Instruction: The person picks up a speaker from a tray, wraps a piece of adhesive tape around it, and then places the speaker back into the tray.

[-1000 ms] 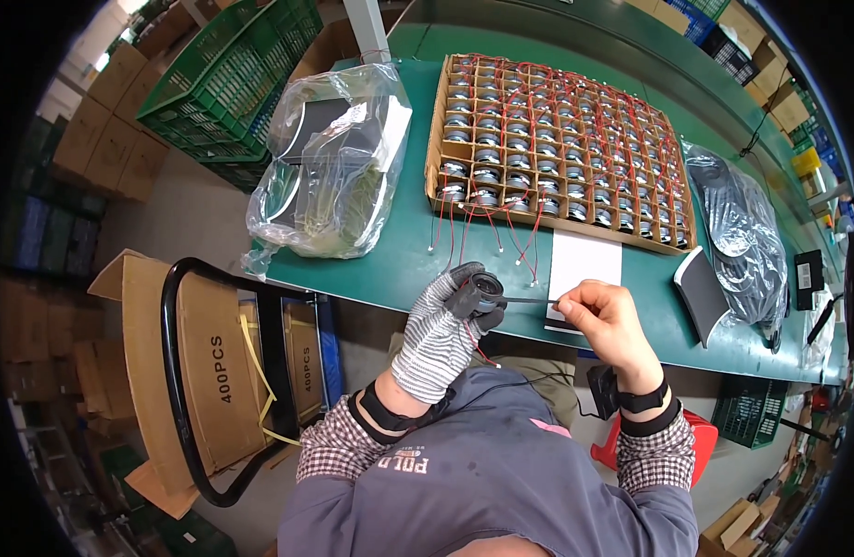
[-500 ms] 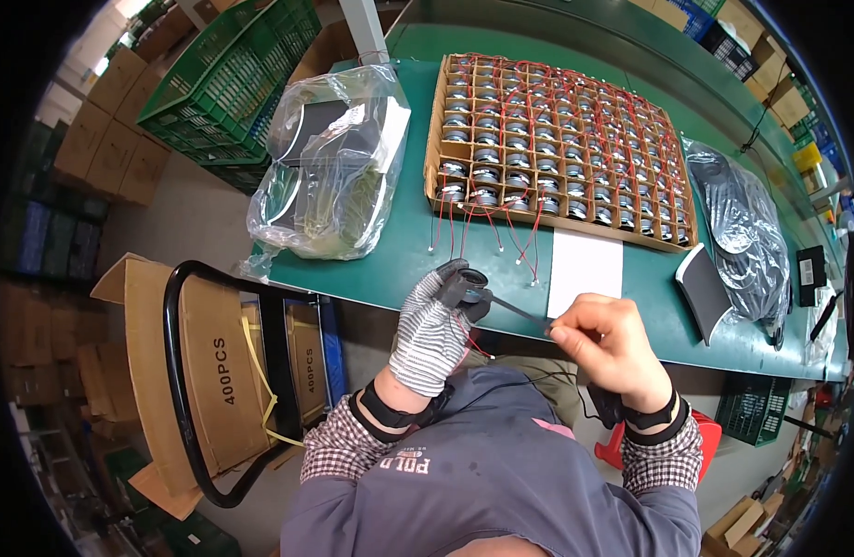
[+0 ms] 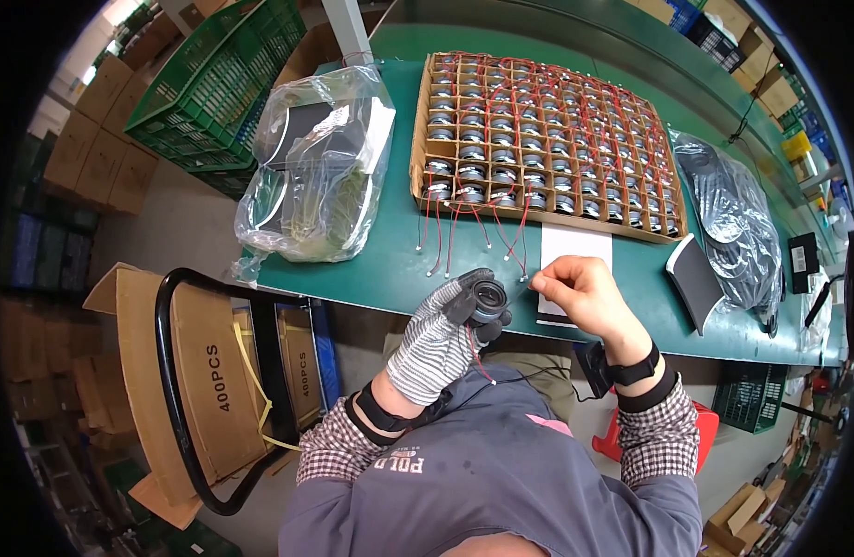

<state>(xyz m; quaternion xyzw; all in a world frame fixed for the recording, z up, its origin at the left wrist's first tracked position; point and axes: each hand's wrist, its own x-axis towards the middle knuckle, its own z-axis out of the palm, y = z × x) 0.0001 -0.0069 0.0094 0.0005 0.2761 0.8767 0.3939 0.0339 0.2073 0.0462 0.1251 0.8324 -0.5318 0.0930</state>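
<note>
Two hands engaged: one speaker held face up, one strip on a slant

Positions are given relative to the divided carton (image 3: 418, 148), which lies on the green table (image 3: 390, 269) with its compartments largely filled by round speakers.

The round black speaker (image 3: 488, 295) is in front of the carton, on the person's side and apart from it. Its ringed face points upward, and the side of its body shows below the face, on the edge away from the carton. The gloved left hand (image 3: 450, 325) has its grip closed around it. A thin red wire (image 3: 480, 357) trails beneath, running away from the carton.

The bare right hand (image 3: 585, 290) is also in front of the carton; its grip is narrow, thumb and forefinger pinching the end of a thin dark strip (image 3: 521, 293). The strip's long axis slants from the speaker rightward and toward the carton; its outline is blurred.

A white sheet (image 3: 586, 243) adjoins the carton's front. A clear bag (image 3: 315, 176) of panels lies to its left.
</note>
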